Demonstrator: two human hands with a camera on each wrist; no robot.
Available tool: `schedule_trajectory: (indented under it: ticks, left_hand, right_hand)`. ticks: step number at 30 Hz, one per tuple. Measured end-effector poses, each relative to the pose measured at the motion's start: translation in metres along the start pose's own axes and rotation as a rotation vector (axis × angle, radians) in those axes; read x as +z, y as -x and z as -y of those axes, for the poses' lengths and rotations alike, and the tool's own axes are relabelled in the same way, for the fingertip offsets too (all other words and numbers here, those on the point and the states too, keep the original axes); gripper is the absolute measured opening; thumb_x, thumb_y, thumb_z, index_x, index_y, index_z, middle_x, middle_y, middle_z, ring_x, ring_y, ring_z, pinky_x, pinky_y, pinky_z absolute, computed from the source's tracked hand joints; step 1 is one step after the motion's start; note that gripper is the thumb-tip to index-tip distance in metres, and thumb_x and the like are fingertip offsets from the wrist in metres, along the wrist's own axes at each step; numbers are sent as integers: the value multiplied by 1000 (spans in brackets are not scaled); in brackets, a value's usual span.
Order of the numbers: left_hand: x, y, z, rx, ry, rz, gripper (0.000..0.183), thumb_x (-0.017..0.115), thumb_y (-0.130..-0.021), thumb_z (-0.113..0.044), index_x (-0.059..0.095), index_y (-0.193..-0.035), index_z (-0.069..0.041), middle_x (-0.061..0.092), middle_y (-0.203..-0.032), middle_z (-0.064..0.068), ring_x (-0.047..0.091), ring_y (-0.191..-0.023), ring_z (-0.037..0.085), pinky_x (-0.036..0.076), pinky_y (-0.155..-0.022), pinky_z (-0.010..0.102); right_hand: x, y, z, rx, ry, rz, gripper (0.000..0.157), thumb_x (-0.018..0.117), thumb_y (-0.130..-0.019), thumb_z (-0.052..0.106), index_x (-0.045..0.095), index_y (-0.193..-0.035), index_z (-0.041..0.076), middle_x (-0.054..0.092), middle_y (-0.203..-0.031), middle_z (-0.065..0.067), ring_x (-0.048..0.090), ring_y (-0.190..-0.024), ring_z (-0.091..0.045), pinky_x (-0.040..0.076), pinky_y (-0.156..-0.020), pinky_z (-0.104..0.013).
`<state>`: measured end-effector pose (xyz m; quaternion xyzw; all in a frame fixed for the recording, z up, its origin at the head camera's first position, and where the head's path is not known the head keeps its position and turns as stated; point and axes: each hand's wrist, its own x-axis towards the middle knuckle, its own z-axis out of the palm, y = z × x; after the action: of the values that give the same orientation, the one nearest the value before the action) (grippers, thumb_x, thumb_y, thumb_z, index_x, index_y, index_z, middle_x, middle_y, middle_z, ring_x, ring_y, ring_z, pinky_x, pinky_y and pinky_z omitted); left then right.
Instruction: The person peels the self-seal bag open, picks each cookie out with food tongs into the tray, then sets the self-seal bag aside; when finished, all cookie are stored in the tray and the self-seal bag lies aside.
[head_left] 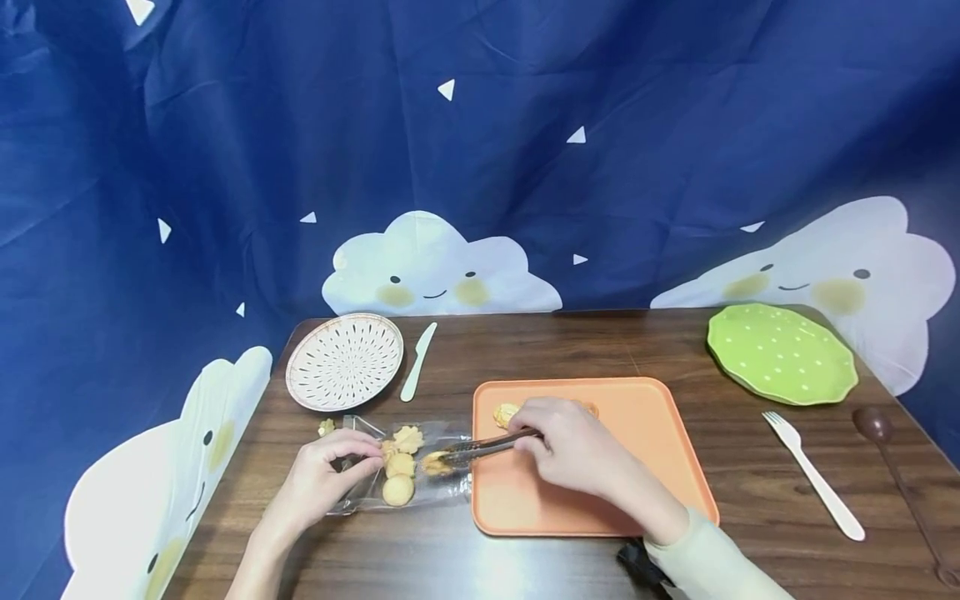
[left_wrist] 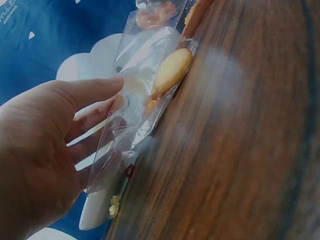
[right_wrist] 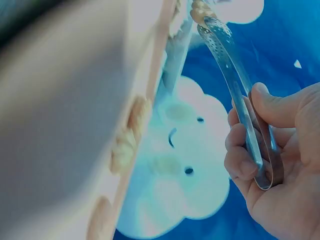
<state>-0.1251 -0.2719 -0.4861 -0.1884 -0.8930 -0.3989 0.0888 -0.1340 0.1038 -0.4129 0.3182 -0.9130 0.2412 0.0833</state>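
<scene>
My left hand (head_left: 327,468) pinches the edge of a clear plastic bag (left_wrist: 145,55), with the thumb in front and the other fingers behind the film. Several cookies (head_left: 399,490) lie in or on the bag, one of them flower-shaped (head_left: 408,438). In my right hand (head_left: 562,442) is a pair of metal tongs (right_wrist: 235,90), gripped near its bend. A browned cookie (head_left: 437,463) sits at the tong tips, over the bag's right part. Further cookies (right_wrist: 123,150) rest on the orange tray (head_left: 600,517), partly hidden behind my right hand in the head view.
A patterned plate (head_left: 345,362) and a pale knife (head_left: 418,362) lie at the back left. On the right are a green dotted plate (head_left: 780,352), a white fork (head_left: 816,479) and a brown spoon (head_left: 903,483). A small yellow piece (head_left: 326,427) sits beside the bag. A blue cloth (head_left: 480,125) hangs behind the table.
</scene>
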Motion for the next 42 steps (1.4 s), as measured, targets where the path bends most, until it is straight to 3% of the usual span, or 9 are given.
schedule_trajectory:
  ticks: [9,20,42]
  left_hand:
    - [0,-1,-1,7,31,-29,12,84,-82,-21,79,-91,-28,77,-101,-7,69,-98,3,46,-93,3]
    - [2,-1,-2,25,17,-57,17,86,-79,-17,78,-90,-27,77,-99,-7,69,-96,4,45,-92,2]
    - [2,-3,-5,32,15,-48,15,85,-81,-19,79,-90,-29,76,-99,-12,70,-95,3,45,-92,2]
  right_hand:
    - [-26,30,-26,54,80,-85,16,78,-83,10,71,-88,23,67,-83,16,62,-79,-1,57,-73,-29]
    - [-29,59,-44,63,95,-103,23,81,-78,5,71,-87,24,66,-82,17,58,-77,3,53,-68,-24]
    - [-29,60,-47,79,149,-104,22,82,-80,11,74,-99,18,70,-92,9,65,-86,-7,57,-77,-33]
